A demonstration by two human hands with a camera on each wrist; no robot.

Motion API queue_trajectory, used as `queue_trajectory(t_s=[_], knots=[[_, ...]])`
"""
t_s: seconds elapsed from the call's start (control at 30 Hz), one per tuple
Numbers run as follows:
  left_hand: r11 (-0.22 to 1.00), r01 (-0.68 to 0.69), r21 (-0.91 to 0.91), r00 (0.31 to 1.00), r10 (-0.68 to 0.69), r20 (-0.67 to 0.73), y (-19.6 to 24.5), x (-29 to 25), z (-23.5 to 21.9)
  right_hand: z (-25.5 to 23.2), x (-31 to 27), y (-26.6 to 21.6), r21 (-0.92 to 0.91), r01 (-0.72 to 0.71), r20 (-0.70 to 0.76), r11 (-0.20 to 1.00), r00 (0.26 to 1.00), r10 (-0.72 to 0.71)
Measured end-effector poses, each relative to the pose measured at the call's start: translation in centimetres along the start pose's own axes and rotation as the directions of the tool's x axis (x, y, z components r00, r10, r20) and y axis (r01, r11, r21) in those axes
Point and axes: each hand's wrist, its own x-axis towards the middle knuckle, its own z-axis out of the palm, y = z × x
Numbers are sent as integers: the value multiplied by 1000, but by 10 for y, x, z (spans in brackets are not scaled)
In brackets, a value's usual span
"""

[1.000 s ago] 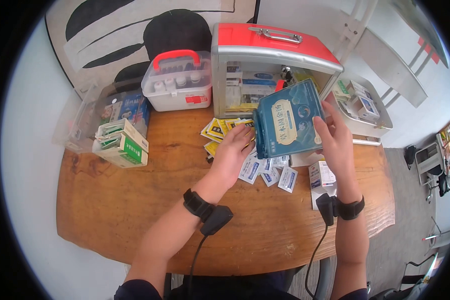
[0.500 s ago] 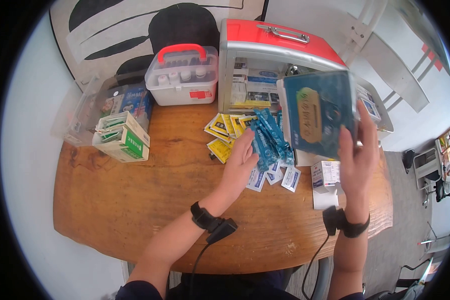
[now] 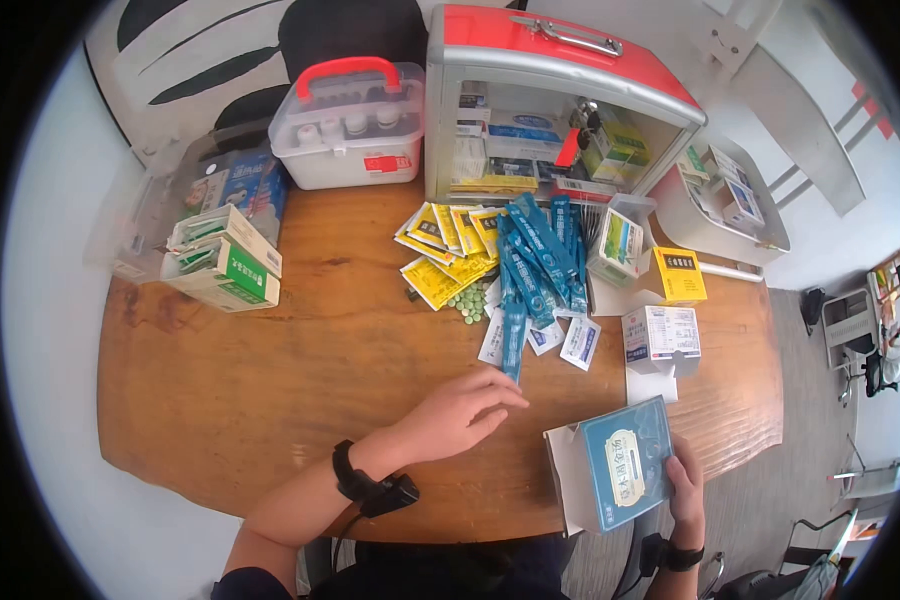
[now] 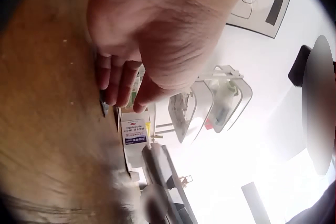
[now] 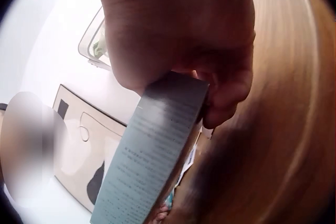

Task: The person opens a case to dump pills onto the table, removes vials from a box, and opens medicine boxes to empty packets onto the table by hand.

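Note:
My right hand [image 3: 686, 487] grips a teal box [image 3: 620, 470] with an open flap at the table's near right edge; the right wrist view shows the box [image 5: 149, 158] edge-on, pinched between fingers and thumb. My left hand [image 3: 460, 407] hovers flat over the wooden table [image 3: 250, 370], fingers straight, holding nothing; its fingertips lie just short of a blue sachet [image 3: 511, 340]. Several blue sachets [image 3: 540, 255] lie piled at the table's middle, by yellow sachets [image 3: 445, 245] and small green pills [image 3: 468, 300]. In the left wrist view my left hand [image 4: 123, 85] points its fingers down at the wood.
A red-lidded metal case [image 3: 550, 110] stands open at the back, with a clear red-handled box [image 3: 345, 125] to its left. Green-and-white cartons [image 3: 225, 262] sit at the left. A yellow box [image 3: 678, 275] and white boxes [image 3: 660, 335] lie at the right. A white tray [image 3: 730, 215] holds more packs.
My right hand has brought the teal box down from above the table's middle to the near right edge. The blue sachets now lie uncovered on the table. My left hand drew back towards me.

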Motion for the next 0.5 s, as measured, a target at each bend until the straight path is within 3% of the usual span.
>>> queue_trajectory(t_s=[0.03,0.07,0.1,0.17,0.2,0.43,0.5], knots=[[989,-92,113,996,93,-5,-1,1,4,-3,-3,6,-217,15,-65,976,997,-30],[991,-54,123,998,50,28,2,3,5,-5,-5,9,-426,15,-120,905,990,-73],[991,-53,120,998,49,33,2,6,7,-5,-6,11,-425,9,-124,905,990,-68],[975,-92,202,994,100,-33,3,12,10,-2,1,7,-597,-55,-295,801,943,-155],[975,-93,202,994,102,-31,0,15,11,-1,5,2,-695,-63,-310,716,925,-219],[992,-101,82,995,102,-4,-2,15,2,-51,29,28,-745,-172,-440,645,853,-281],[995,-86,41,996,86,-3,-1,13,0,-50,40,21,-718,-204,-461,665,855,-236]])
